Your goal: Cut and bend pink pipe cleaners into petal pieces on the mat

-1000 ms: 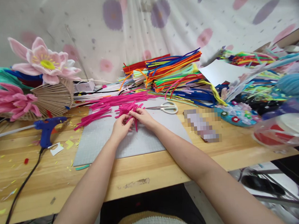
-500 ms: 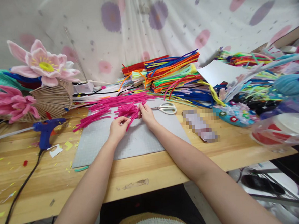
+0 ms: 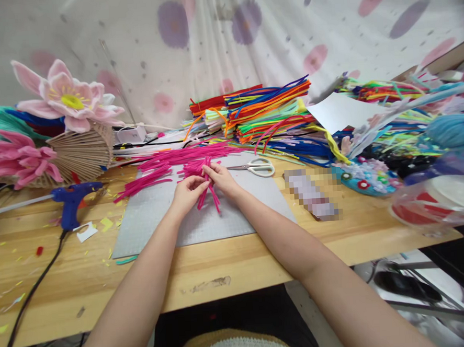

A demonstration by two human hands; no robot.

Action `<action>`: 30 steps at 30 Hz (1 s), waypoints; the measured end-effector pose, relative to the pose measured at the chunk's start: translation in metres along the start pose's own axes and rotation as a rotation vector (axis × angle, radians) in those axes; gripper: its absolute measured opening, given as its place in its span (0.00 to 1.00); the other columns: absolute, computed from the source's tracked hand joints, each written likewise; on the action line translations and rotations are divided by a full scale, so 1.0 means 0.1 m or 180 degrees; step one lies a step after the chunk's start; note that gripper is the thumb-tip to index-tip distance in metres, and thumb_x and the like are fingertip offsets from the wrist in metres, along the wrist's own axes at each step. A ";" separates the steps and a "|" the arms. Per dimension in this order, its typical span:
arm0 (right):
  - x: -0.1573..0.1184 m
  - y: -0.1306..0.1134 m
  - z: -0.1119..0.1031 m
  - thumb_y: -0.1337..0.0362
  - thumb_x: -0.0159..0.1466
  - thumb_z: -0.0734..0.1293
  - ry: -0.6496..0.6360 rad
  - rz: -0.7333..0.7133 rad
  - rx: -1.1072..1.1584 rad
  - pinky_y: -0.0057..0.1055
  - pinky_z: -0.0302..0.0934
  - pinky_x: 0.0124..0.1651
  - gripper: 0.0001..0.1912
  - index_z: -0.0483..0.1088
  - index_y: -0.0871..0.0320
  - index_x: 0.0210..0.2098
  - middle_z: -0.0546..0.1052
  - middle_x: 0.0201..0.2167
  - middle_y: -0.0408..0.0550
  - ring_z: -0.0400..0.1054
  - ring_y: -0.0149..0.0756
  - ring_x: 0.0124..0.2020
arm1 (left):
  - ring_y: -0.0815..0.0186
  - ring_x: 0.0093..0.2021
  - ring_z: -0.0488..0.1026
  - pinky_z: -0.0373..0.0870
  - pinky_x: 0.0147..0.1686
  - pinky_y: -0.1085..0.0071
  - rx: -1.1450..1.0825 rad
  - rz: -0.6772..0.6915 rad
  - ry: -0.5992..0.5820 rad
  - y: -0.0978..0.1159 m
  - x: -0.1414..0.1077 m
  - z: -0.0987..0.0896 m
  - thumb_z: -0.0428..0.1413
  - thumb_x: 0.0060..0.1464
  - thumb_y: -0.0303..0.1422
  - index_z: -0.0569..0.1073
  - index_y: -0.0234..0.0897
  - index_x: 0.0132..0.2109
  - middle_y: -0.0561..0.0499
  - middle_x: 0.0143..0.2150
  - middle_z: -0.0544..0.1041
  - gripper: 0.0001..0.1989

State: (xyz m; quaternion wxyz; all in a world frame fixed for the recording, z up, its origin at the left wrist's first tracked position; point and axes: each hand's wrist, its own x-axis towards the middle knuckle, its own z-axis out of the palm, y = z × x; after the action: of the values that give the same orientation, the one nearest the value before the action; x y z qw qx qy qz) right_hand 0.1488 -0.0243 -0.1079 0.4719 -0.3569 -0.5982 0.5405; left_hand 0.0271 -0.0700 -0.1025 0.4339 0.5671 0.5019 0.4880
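Over the grey cutting mat (image 3: 234, 215), a few magenta pipe cleaners (image 3: 214, 198) are pinched between the fingers of both hands. Their lower ends fan out and point toward me. My left hand (image 3: 188, 194) is closed on them from the left, its thumb and fingertips together. From the right, my right hand (image 3: 221, 178) grips the same pipe cleaners a little higher up. Just behind the hands lies a pile of short magenta pipe cleaners (image 3: 192, 168), partly hidden by them. White-handled scissors (image 3: 260, 167) rest on the mat, right of my right hand.
Longer magenta pipe cleaners (image 3: 184, 155) lie along the mat's back edge. Bundles of coloured pipe cleaners (image 3: 267, 108) are stacked behind. A blue glue gun (image 3: 72, 201) with its cord stands left, below a pink fuzzy flower (image 3: 68, 99). A blurred-out flat object (image 3: 310, 195) lies right.
My hands have come closer together, the right one moving slightly left and down. The held pipe cleaners now hang lower, with their ends spread apart.
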 end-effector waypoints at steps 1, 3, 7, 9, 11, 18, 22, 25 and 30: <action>0.00 -0.01 0.02 0.49 0.55 0.62 0.0009 0.0002 -0.0072 0.23 0.49 0.18 0.18 0.58 0.58 0.22 0.60 0.14 0.34 0.53 0.22 0.14 | 0.71 0.25 0.67 0.64 0.29 0.73 -0.0041 -0.0030 -0.0014 0.01 0.00 0.01 0.61 0.37 0.40 0.72 0.34 0.29 0.52 0.25 0.73 0.14; -0.01 -0.03 0.05 0.51 0.55 0.62 0.0056 -0.0016 -0.0225 0.23 0.47 0.18 0.18 0.55 0.57 0.20 0.58 0.13 0.34 0.52 0.22 0.14 | 0.72 0.23 0.67 0.64 0.27 0.73 -0.0160 -0.0084 0.0019 0.02 0.00 0.02 0.62 0.34 0.40 0.71 0.33 0.27 0.53 0.24 0.72 0.15; -0.04 -0.06 0.06 0.53 0.54 0.64 -0.0057 0.0019 -0.0244 0.23 0.48 0.19 0.14 0.57 0.56 0.26 0.59 0.16 0.34 0.53 0.24 0.16 | 0.71 0.21 0.68 0.66 0.24 0.72 -0.0623 -0.0382 0.0194 0.02 -0.02 0.03 0.64 0.30 0.38 0.70 0.33 0.28 0.54 0.23 0.72 0.18; -0.08 -0.07 0.04 0.54 0.53 0.65 -0.0257 -0.0026 -0.0343 0.23 0.50 0.22 0.15 0.58 0.56 0.33 0.61 0.18 0.35 0.55 0.25 0.19 | 0.71 0.22 0.68 0.67 0.24 0.72 -0.0994 -0.0565 0.0411 0.02 -0.03 0.00 0.64 0.30 0.37 0.69 0.33 0.28 0.55 0.23 0.71 0.18; -0.13 -0.08 0.04 0.56 0.51 0.66 -0.0328 -0.0320 -0.0722 0.25 0.53 0.26 0.18 0.57 0.56 0.36 0.63 0.22 0.37 0.58 0.27 0.23 | 0.73 0.21 0.68 0.67 0.23 0.74 -0.1304 -0.0764 0.0661 0.03 -0.03 -0.03 0.64 0.29 0.35 0.66 0.33 0.28 0.57 0.22 0.70 0.18; -0.26 -0.07 0.10 0.61 0.53 0.65 -0.0392 -0.1414 -0.2832 0.34 0.53 0.43 0.09 0.64 0.59 0.30 0.65 0.35 0.49 0.58 0.38 0.40 | 0.74 0.20 0.68 0.65 0.20 0.77 -0.1667 -0.0947 0.0984 0.07 -0.03 -0.09 0.63 0.35 0.32 0.64 0.34 0.29 0.56 0.22 0.70 0.15; -0.23 0.00 0.09 0.66 0.55 0.63 -0.0381 -0.1163 -0.2880 0.31 0.53 0.41 0.03 0.65 0.59 0.29 0.66 0.34 0.48 0.59 0.36 0.39 | 0.73 0.24 0.70 0.68 0.24 0.75 -0.1607 -0.0915 0.0887 0.06 -0.02 -0.10 0.61 0.38 0.35 0.67 0.33 0.31 0.54 0.25 0.73 0.14; -0.17 0.06 0.07 0.65 0.57 0.60 -0.0384 -0.0852 -0.2249 0.29 0.53 0.39 0.05 0.63 0.59 0.27 0.66 0.29 0.45 0.59 0.31 0.34 | 0.72 0.24 0.70 0.70 0.24 0.74 -0.1378 -0.0840 0.0945 0.02 0.00 -0.12 0.61 0.39 0.37 0.69 0.31 0.31 0.52 0.25 0.73 0.14; -0.11 0.08 0.06 0.60 0.61 0.55 -0.0339 -0.0213 -0.1166 0.24 0.52 0.31 0.10 0.57 0.58 0.26 0.61 0.22 0.38 0.55 0.27 0.25 | 0.73 0.22 0.69 0.70 0.24 0.74 -0.1227 -0.0804 0.1090 -0.02 0.02 -0.13 0.62 0.37 0.37 0.67 0.31 0.27 0.54 0.21 0.70 0.14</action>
State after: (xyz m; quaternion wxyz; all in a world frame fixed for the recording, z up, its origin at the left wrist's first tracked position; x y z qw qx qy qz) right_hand 0.1459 -0.0350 -0.1171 0.3844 -0.3876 -0.7221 0.4248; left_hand 0.0135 -0.0673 -0.1021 0.5000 0.3165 0.5325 0.6051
